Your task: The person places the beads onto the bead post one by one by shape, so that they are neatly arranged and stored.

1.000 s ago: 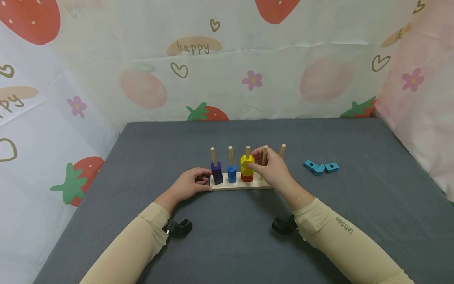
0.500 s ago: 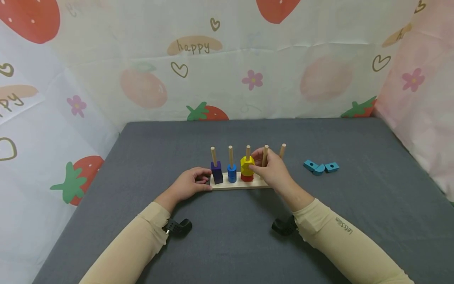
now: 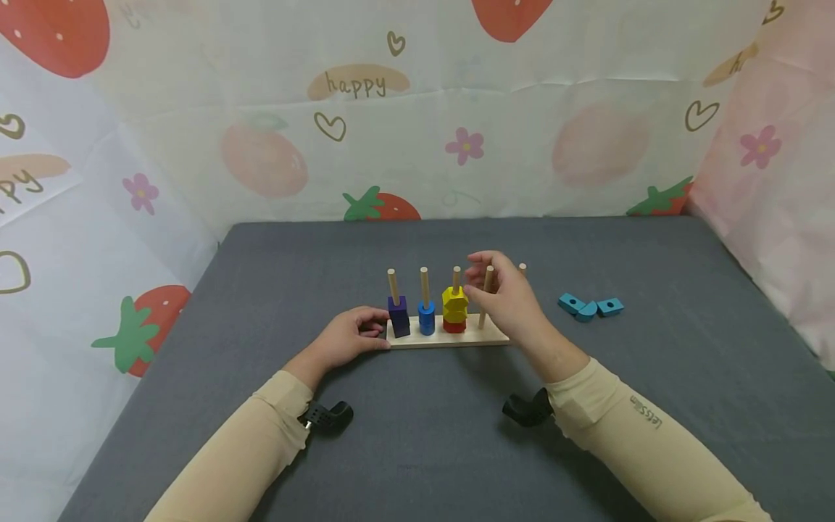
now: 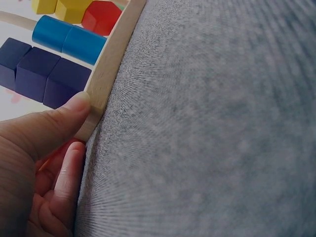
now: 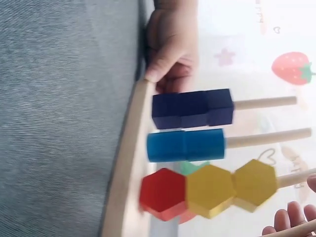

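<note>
A wooden peg board [image 3: 450, 342] with several upright pegs stands mid-table. My left hand [image 3: 346, 337] holds its left end, the thumb [image 4: 74, 106] on the front edge and the other fingers curled at the end. Purple square blocks [image 5: 192, 108] fill the leftmost peg's lower part, and blue cylinders [image 5: 185, 145] sit on the one beside it. The third peg carries a red hexagonal block [image 5: 164, 193] under two yellow hexagonal blocks [image 3: 454, 304]. Beside the upper yellow block, my right hand [image 3: 512, 301] hovers with loosely bent fingers, holding nothing, around the bare fourth peg [image 3: 489, 279].
Three teal blocks [image 3: 610, 308] with holes or curved sides lie together on the grey tablecloth [image 3: 417, 442], right of the board. The bare fifth peg [image 3: 522, 268] is mostly hidden behind my right hand. A printed fabric wall [image 3: 522, 109] rises behind the table.
My right hand has let go of the upper yellow hexagonal block and lifted slightly up and to the right. The yellow block stays on its peg; my left hand has not moved.
</note>
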`<action>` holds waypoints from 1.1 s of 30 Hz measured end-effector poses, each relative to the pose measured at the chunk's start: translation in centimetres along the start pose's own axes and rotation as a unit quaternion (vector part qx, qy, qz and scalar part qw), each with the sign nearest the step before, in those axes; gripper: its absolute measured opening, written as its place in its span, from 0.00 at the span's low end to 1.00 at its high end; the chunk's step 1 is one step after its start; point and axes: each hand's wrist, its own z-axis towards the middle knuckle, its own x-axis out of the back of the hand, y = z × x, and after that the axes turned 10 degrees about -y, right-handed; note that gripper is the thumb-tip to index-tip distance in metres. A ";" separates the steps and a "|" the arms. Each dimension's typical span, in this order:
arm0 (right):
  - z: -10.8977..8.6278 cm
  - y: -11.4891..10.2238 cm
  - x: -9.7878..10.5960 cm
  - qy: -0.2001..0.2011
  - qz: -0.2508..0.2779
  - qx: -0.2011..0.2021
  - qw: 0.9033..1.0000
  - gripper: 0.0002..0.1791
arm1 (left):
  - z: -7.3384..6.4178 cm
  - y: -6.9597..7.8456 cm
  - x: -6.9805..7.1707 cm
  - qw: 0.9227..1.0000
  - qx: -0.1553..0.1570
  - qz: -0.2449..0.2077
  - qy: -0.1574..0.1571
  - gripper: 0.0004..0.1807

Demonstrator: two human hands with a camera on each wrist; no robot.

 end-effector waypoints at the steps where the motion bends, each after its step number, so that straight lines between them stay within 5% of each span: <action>1: -0.1 -0.2 0.1 0.001 0.000 0.005 1.000 0.21 | 0.0 0.0 0.0 1.000 0.001 0.001 0.000 0.27; 13: -1.7 -2.9 3.5 0.000 0.062 0.130 0.990 0.20 | 0.0 0.1 0.1 1.000 -0.007 0.004 -0.001 0.27; 18: -2.3 -3.0 5.2 0.014 0.071 0.150 0.986 0.19 | 0.0 0.0 0.0 1.000 -0.011 0.008 0.002 0.27; 23: -2.4 -1.2 7.3 0.046 0.040 0.129 0.990 0.18 | 0.1 -0.1 0.0 1.000 -0.010 0.006 0.002 0.27; 33: -2.8 5.4 12.6 0.112 -0.062 -0.023 0.992 0.20 | 0.0 0.1 -0.1 1.000 -0.013 0.000 0.003 0.27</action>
